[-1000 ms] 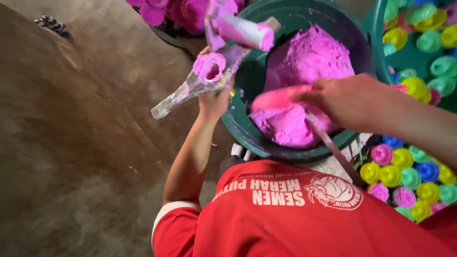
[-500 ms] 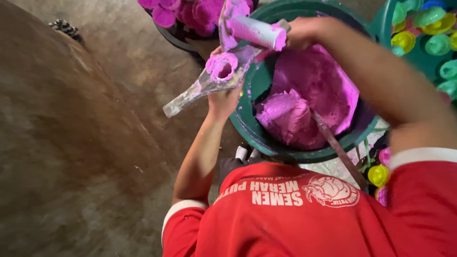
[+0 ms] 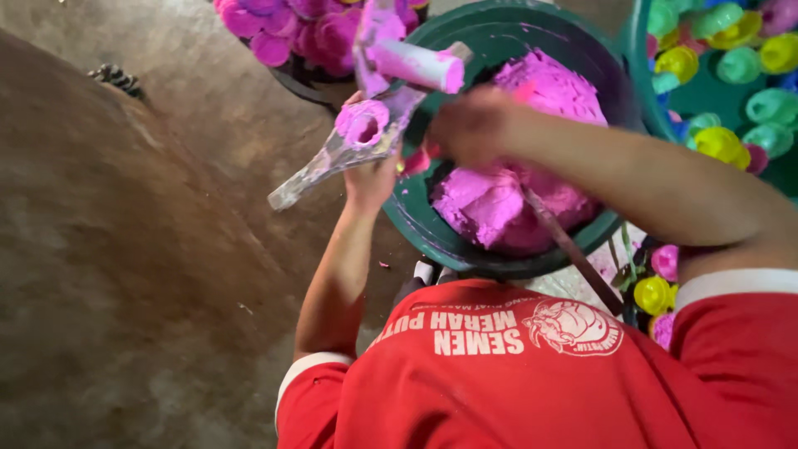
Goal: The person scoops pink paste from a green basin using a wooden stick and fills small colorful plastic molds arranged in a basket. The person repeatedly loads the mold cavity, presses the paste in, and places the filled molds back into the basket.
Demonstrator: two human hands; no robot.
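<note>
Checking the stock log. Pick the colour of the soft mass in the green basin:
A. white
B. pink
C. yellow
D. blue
B: the green basin holds a heap of bright pink paste, beside the left hand gripping a paste-smeared mould tool.

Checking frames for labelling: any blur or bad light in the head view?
Head view: right hand smeared by motion blur, edges soft; left hand and mould sharper; pink paste vivid but not blown out; floor dim at the left; no glare.
</note>
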